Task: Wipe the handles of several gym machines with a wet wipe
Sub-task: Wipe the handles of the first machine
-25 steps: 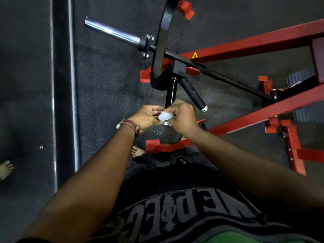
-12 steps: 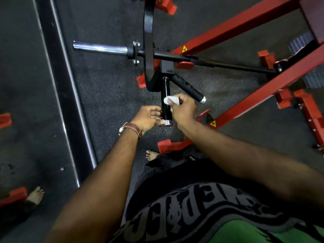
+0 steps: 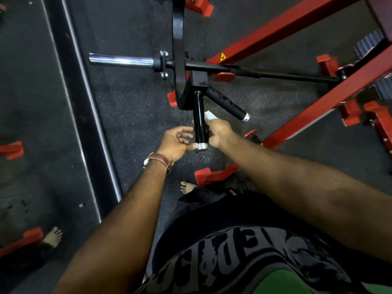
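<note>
A black handle (image 3: 199, 115) with a silver end cap points toward me from a black bracket on the red machine. A second black handle (image 3: 230, 106) angles off to its right. My right hand (image 3: 219, 132) holds a white wet wipe (image 3: 210, 115) against the right side of the near handle. My left hand (image 3: 179, 142), with a brown watch strap on the wrist, sits just left of the handle. Its fingers are loosely curled and its thumb touches the end cap.
The red machine frame (image 3: 297, 22) runs across the upper right, with red floor feet (image 3: 210, 176) near my bare foot (image 3: 187, 186). A chrome plate sleeve (image 3: 122, 60) sticks out to the left. A black floor rail (image 3: 78, 107) runs diagonally on the left.
My hands parted from holding the wipe together. The right hand carried the wipe onto the near handle, up it and then back down. The left hand eased off to the handle's end.
</note>
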### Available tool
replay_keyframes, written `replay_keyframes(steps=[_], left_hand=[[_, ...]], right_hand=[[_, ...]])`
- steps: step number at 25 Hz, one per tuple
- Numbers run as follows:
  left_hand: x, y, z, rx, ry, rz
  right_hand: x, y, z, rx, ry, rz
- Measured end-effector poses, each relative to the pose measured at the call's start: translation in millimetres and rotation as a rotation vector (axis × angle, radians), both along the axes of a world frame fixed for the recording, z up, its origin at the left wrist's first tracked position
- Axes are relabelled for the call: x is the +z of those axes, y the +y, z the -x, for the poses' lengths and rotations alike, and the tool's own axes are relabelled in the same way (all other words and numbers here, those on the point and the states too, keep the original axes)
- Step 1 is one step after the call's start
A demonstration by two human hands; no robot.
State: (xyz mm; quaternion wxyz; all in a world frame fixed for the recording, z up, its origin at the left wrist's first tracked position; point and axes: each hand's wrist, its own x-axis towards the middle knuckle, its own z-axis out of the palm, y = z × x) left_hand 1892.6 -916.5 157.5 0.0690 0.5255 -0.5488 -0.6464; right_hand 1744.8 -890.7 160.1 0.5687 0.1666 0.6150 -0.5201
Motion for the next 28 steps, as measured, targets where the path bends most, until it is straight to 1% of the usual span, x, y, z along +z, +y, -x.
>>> replay_keyframes(steps=[1, 2, 4, 5, 7, 10, 11, 12, 13, 14, 16, 17, 18, 21, 22, 24, 25, 28], left_hand=[[-1.7, 2.0, -1.2, 0.014, -0.008, 0.028], [-3.0, 4.3, -2.4, 0.032, -0.011, 0.043], [-4.9, 8.3, -4.3, 0.073, 0.008, 0.046], [-5.9, 9.8, -5.2, 0.09, 0.022, 0.035], [-7.4, 11.3, -5.8, 0.112, 0.044, 0.005], [-7.1, 9.3, -4.8, 0.101, 0.055, -0.02], [-6.9, 8.3, -4.4, 0.102, 0.063, -0.033], [-6.9, 7.3, -4.0, 0.108, 0.078, -0.054], [-6.8, 6.9, -3.6, 0.116, 0.102, -0.081], [-8.3, 6.6, -3.4, 0.126, 0.125, -0.111], [-14.1, 6.7, -3.4, 0.144, 0.173, -0.176], [-16.7, 7.1, -2.8, 0.164, 0.209, -0.219], [-18.7, 7.4, -1.5, 0.205, 0.261, -0.277], [-19.9, 4.1, 8.1, 0.425, 0.428, -0.444], [-20.4, 2.1, 11.6, 0.482, 0.447, -0.476], [-21.2, -0.8, 15.6, 0.51, 0.446, -0.519], [-21.2, -2.4, 16.3, 0.497, 0.428, -0.528], [-20.5, -6.4, 18.1, 0.473, 0.372, -0.512]], right_hand=[[-1.3, 1.1, -1.1, 0.026, -0.078, 0.028], [-6.9, 10.1, -4.3, 0.086, -0.116, 0.051], [-15.7, 38.2, -15.1, 0.251, -0.113, 0.042], [-14.2, 48.8, -18.9, 0.275, -0.128, 0.04], [-12.5, 46.6, -16.7, 0.221, -0.158, 0.076], [-4.1, 8.1, -4.4, 0.068, -0.059, 0.096], [0.2, 0.4, -3.6, 0.041, 0.012, 0.069], [-0.7, 0.9, -5.0, 0.052, 0.137, 0.019], [-2.6, 10.7, -7.8, 0.118, 0.315, -0.035], [-1.8, 26.5, -10.1, 0.231, 0.515, -0.066], [5.6, 57.3, -14.6, 0.548, 0.885, -0.097], [10.1, 64.9, -14.4, 0.66, 1.02, -0.072], [14.7, 63.0, -11.1, 0.712, 1.117, -0.023], [22.6, 17.1, 5.7, 0.784, 1.366, 0.076], [23.8, 3.4, 9.1, 0.84, 1.433, 0.093], [25.5, -1.5, 11.0, 1.004, 1.519, 0.109], [29.3, 8.4, 8.4, 1.115, 1.515, 0.127], [40.9, 49.7, -8.1, 1.486, 1.353, 0.173]])
